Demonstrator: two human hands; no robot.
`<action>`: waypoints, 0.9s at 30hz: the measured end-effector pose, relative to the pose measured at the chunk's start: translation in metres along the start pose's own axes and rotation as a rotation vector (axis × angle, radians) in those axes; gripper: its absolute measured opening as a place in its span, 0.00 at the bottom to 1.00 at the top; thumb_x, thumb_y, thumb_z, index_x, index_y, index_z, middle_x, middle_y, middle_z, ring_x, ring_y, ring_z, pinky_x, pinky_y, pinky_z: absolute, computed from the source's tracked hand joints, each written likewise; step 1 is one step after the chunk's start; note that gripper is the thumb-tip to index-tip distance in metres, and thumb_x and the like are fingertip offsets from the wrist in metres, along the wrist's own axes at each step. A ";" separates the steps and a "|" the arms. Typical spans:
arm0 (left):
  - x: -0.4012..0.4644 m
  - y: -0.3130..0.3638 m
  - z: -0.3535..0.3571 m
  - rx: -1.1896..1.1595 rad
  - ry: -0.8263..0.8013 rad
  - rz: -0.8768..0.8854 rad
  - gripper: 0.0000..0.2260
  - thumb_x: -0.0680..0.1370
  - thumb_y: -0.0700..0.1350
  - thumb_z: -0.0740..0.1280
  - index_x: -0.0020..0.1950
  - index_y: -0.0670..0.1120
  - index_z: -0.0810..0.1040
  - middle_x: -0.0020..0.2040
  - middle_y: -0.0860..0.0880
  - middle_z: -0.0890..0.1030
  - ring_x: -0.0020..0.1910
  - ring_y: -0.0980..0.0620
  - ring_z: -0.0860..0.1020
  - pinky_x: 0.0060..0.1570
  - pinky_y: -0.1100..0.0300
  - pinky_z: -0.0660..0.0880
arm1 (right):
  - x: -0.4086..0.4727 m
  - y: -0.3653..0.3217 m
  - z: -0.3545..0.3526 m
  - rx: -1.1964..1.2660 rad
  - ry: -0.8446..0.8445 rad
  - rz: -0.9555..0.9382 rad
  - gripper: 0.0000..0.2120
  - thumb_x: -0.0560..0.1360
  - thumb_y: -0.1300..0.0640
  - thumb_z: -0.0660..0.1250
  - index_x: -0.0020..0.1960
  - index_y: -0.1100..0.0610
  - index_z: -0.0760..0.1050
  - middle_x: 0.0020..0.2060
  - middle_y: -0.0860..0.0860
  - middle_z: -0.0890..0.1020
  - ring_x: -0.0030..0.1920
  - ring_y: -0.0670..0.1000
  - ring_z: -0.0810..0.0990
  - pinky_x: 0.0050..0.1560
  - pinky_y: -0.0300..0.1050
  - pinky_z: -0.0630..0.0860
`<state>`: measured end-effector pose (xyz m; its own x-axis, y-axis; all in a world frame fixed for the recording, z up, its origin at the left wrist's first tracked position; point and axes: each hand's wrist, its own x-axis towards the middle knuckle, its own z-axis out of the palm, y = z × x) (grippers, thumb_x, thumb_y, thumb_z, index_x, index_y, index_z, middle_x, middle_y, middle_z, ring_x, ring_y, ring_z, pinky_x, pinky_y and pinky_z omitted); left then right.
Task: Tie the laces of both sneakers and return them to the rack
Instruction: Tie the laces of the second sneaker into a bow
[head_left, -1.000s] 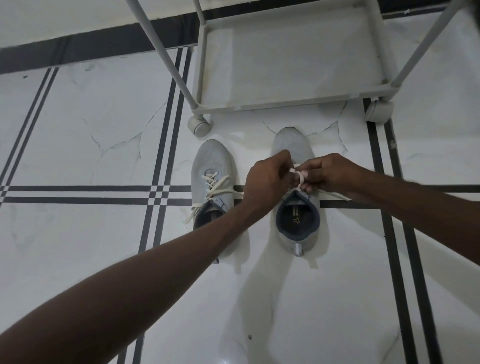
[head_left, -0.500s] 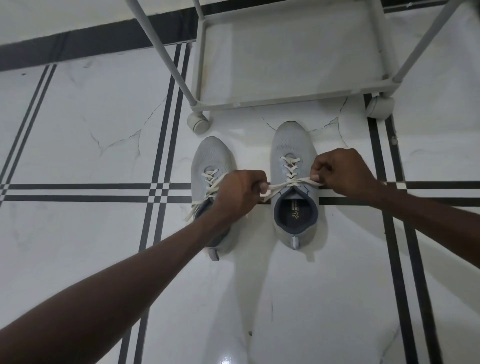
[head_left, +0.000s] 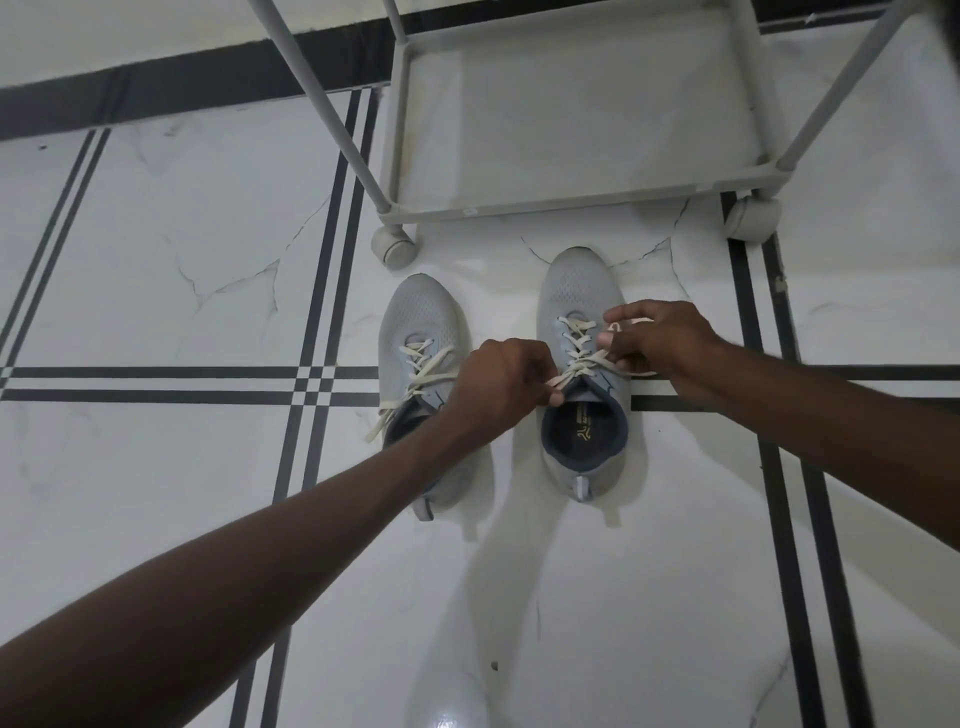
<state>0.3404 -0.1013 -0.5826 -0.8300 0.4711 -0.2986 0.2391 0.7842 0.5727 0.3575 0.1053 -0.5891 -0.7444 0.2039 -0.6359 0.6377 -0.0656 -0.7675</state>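
Observation:
Two light grey sneakers stand side by side on the floor, toes toward the rack. The right sneaker has cream laces pulled out to both sides. My left hand pinches the left lace end beside the shoe's opening. My right hand holds the other lace end with a small loop at its fingertips, over the shoe's right side. The left sneaker lies partly under my left wrist, its laces loose and trailing to the floor.
A pale grey wheeled rack stands just beyond the shoes, its bottom shelf bare, with castors at the front corners. The floor is white marble tile with black stripe lines.
My hands first worked close together over the right sneaker, then pulled apart and drew its laces taut sideways. Now my right hand has lifted slightly with a loop of lace.

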 end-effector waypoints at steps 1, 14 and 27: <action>0.000 0.000 0.001 -0.003 0.022 -0.012 0.09 0.67 0.48 0.78 0.44 0.47 0.83 0.37 0.50 0.85 0.38 0.48 0.82 0.41 0.51 0.79 | -0.001 -0.002 -0.001 0.041 -0.035 0.034 0.14 0.72 0.67 0.73 0.57 0.65 0.80 0.39 0.57 0.83 0.35 0.50 0.79 0.38 0.38 0.81; -0.008 -0.007 0.005 0.345 0.114 0.154 0.05 0.76 0.41 0.67 0.44 0.49 0.82 0.39 0.49 0.84 0.39 0.45 0.80 0.34 0.56 0.70 | 0.018 -0.001 0.011 0.205 -0.120 0.278 0.13 0.83 0.61 0.54 0.43 0.58 0.73 0.36 0.51 0.76 0.30 0.45 0.66 0.26 0.34 0.64; -0.025 -0.024 0.002 0.413 0.041 0.442 0.13 0.68 0.39 0.52 0.36 0.47 0.75 0.34 0.47 0.78 0.34 0.45 0.75 0.33 0.55 0.68 | 0.031 -0.007 0.009 0.114 -0.010 0.324 0.18 0.80 0.65 0.49 0.35 0.56 0.67 0.30 0.50 0.70 0.14 0.42 0.61 0.14 0.31 0.55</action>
<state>0.3561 -0.1310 -0.5903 -0.6244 0.7783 -0.0657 0.7345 0.6137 0.2896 0.3281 0.1028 -0.6043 -0.5090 0.1455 -0.8484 0.8153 -0.2346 -0.5294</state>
